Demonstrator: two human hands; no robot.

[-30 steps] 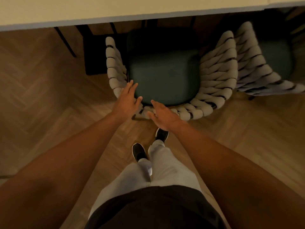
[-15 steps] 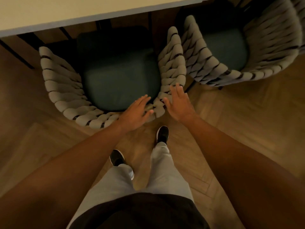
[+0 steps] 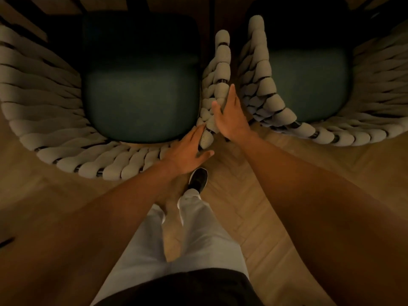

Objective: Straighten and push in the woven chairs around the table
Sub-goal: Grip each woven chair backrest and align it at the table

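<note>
Where the pale trousers and one black shoe stand on the herringbone wood floor, both bare forearms reach forward and away from the body. The left hand lies flat on the back right corner of the left woven chair, its fingers straight and close together, the tips touching the thick cream rope, the thumb stuck out to the right over the floor. The right hand sits just beyond it, on the outer face of the same chair's right armrest, fingers straight and pressed together pointing up along the weave, thumb spread to the left onto the rope; neither hand curls round anything. That armrest rises narrowly between the two chairs, and the hand fills part of the gap. The right woven chair stands just beside, its left armrest near but apart. Each chair holds a dark green seat cushion, their fronts lost in shadow. No writing or label can be read.
</note>
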